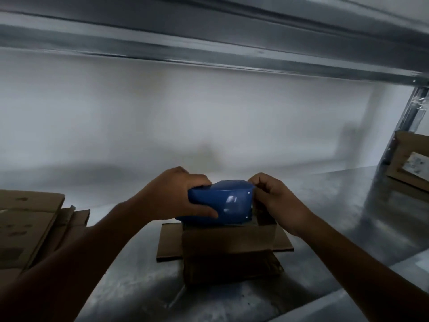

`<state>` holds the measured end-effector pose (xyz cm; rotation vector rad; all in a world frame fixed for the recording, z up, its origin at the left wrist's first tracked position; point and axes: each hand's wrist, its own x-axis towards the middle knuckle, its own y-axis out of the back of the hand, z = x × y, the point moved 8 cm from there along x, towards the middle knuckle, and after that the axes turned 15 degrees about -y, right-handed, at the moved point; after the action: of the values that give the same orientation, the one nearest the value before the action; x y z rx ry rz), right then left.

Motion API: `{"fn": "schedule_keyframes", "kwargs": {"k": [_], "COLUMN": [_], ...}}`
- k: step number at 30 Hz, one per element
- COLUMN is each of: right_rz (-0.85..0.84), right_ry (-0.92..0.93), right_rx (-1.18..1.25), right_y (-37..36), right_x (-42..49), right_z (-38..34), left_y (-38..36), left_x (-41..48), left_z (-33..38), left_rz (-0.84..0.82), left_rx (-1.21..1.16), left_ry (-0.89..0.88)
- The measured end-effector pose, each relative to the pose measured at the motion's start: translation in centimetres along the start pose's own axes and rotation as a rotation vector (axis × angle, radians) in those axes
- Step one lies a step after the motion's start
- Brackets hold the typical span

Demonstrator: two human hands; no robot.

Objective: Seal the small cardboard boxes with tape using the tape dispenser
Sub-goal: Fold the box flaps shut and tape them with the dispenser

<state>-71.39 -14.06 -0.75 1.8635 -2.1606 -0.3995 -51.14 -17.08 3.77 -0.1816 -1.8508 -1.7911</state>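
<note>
Tape dispenser [228, 201] rests on the cardboard box [228, 242]. Left hand [171, 196] grips it; right hand [276, 201] pinches its other end.

Left forearm in from 7 o'clock, bare. Left hand [176, 196] grips the tape dispenser [228, 203], thumb along its near side, fingers over the top. Right forearm in from 5 o'clock. Right hand [276, 201] has curled fingers pinching the dispenser's 3 o'clock end.
</note>
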Motion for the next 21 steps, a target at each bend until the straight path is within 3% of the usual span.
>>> {"fn": "schedule_keyframes", "kwargs": {"k": [5, 12, 21], "right_rz": [-0.161, -0.057, -0.157], "right_ry": [0.014, 0.139, 0.114], "right_rx": [0.040, 0.034, 0.085], "right_y": [-0.5, 1.0, 1.0], "right_x": [0.2, 0.0, 0.4], "right_z": [-0.2, -0.1, 0.6], "left_y": [0.8, 1.4, 1.4], "left_x": [-0.4, -1.4, -1.3], "left_z": [1.0, 1.6, 2.0], "left_rz": [0.035, 0.168, 0.232], "left_rx": [-0.215, -0.323, -0.330], "left_ry": [-0.020, 0.064, 0.091]}}
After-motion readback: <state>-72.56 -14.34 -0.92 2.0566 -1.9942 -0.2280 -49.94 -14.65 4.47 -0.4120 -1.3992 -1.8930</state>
